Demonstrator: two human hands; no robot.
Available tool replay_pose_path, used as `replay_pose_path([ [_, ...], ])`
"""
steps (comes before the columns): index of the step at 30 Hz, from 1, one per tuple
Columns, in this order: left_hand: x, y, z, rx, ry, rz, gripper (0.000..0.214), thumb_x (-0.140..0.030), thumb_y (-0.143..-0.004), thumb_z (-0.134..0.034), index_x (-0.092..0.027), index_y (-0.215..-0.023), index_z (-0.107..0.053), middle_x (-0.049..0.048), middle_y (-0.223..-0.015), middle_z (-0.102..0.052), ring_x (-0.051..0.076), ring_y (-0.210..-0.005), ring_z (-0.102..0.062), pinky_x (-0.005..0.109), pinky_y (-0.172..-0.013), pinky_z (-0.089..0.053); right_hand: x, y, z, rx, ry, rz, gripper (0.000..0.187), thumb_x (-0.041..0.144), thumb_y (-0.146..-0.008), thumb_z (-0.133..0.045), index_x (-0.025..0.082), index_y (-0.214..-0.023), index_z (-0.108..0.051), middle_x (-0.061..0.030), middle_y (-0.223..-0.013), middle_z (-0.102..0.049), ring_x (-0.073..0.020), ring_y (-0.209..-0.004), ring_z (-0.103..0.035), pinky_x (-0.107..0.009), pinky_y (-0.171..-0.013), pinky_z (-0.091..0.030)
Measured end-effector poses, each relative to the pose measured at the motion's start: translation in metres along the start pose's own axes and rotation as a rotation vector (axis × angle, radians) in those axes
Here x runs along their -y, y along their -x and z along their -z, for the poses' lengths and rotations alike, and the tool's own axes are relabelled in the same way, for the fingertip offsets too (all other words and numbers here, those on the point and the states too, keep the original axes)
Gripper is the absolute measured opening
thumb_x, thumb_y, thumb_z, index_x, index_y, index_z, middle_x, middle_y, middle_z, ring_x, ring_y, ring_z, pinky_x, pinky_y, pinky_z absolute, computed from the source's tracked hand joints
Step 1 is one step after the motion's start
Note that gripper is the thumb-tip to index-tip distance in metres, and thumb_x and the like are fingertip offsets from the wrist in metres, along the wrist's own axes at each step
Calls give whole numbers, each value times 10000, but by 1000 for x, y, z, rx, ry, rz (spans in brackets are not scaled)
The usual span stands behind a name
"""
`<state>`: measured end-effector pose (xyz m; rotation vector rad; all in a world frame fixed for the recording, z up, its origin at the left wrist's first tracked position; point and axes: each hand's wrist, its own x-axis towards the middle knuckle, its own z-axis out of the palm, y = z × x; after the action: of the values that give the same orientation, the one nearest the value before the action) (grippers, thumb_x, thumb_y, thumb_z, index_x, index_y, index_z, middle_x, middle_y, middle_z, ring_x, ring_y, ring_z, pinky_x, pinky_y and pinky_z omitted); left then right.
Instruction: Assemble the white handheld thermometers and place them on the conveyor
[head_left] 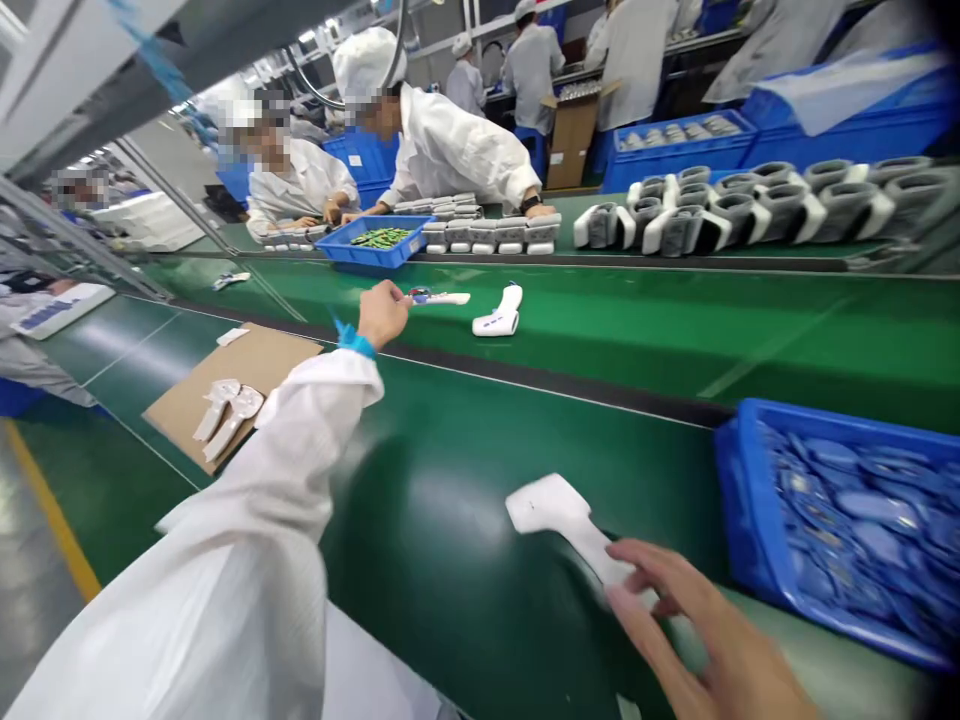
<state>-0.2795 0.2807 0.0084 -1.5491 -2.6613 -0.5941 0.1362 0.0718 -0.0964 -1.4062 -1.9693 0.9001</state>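
Note:
My right hand [697,630] is at the lower right, with thumb and fingers around the handle of a white plastic thermometer-shaped housing [559,510], which lies on the green conveyor belt [457,610]. Its handle end is hidden under my fingers. Farther up the belt, my left hand [384,315], in a white sleeve with a blue cuff, has its fingers closed at the end of a slim white part with a blue spot [442,297]. A white device with blue markings [499,312] lies just to that part's right.
A blue crate of blue parts [750,500] stands at the right. A cardboard sheet [259,365] bears white parts at the left. Beyond, white devices stand in rows, and a blue tray of green boards [375,255] sits near two co-workers in white [450,150].

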Motion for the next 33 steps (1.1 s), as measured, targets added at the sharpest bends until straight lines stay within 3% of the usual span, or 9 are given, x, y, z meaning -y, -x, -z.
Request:
replay_pose_path([
  [4, -12, 116, 36, -35, 188, -223, 214, -356, -954, -665, -184, -1075, -704, 15, -1076, -729, 177, -1005, -649, 293, -971, -487, 39, -11, 34, 157, -619, -363, 595, 706, -963, -491, 245, -1281, -691, -129, -1294, -704, -267, -1034, -725, -371, -862, -635],
  [7, -35, 226, 27, 79, 670, -409, 127, -296, -925, -687, -207, -1015, -687, 38, -1207, -716, 205, -1099, -660, 296, -935, -534, 52, -10, 49, 284, -976, -466, 667, 732, -962, -451, 222, -1339, -656, -158, -1333, -677, -285, -1025, -723, -430, -864, -628],
  [9, -52, 291, 10, 235, 869, -381, 64, -235, -901, -694, -202, -938, -654, 53, -1248, -696, 210, -1149, -653, 305, -984, -529, 50, 3, 55, 401, -934, -467, 618, 688, -953, -538, 206, -1317, -664, -110, -1029, -746, -221, -834, -707, -346, -745, -605],
  [12, -73, 355, -10, 465, 1036, -220, 351, -235, -814, -796, -218, -1111, -611, 57, -1192, -698, 203, -1052, -670, 311, -939, -542, 36, 37, 60, 429, -692, -429, 545, 636, -935, -626, 184, -1232, -694, 18, -640, -588, -128, -572, -521, -247, -568, -463],
  [16, -92, 382, -20, 824, 1066, -130, 400, -437, -827, -781, -168, -1090, -645, 60, -939, -695, 190, -815, -653, 313, -757, -548, 15, 85, 72, 355, -483, -354, 533, 652, -961, -561, 215, -1227, -712, 26, -654, -564, -137, -586, -482, -258, -560, -432],
  [20, -105, 387, -30, 1293, 1094, -85, 419, -537, -832, -732, -129, -895, -660, 42, -702, -619, 151, -598, -585, 284, -608, -501, -4, 106, 92, 364, -293, -230, 464, 586, -987, -561, 285, -1304, -716, -32, -1039, -747, -207, -889, -666, -308, -783, -552],
  [25, -116, 399, -36, 1122, 1053, -210, 295, -440, -905, -686, -168, -1016, -655, 61, -934, -690, 174, -763, -649, 293, -717, -509, -20, 101, 103, -44, -97, -180, 468, 635, -984, -518, 277, -1151, -769, -82, -1213, -730, -249, -1062, -678, -348, -841, -563],
  [31, -130, 406, -26, 863, 824, -541, 142, -265, -974, -570, -217, -1052, -678, 47, -1002, -713, 214, -928, -638, 328, -844, -478, 2, 97, 107, -131, 255, 50, 497, 540, -1060, -385, 243, -825, -708, -54, -900, -698, -201, -812, -604, -344, -735, -436],
  [33, -134, 406, -31, 804, 817, -496, 165, -238, -974, -546, -225, -1073, -677, 49, -1019, -711, 214, -933, -645, 343, -884, -485, 4, 99, 119, -175, 284, 62, 514, 535, -1067, -342, 232, -819, -676, -62, -873, -684, -202, -781, -586, -342, -712, -406],
])
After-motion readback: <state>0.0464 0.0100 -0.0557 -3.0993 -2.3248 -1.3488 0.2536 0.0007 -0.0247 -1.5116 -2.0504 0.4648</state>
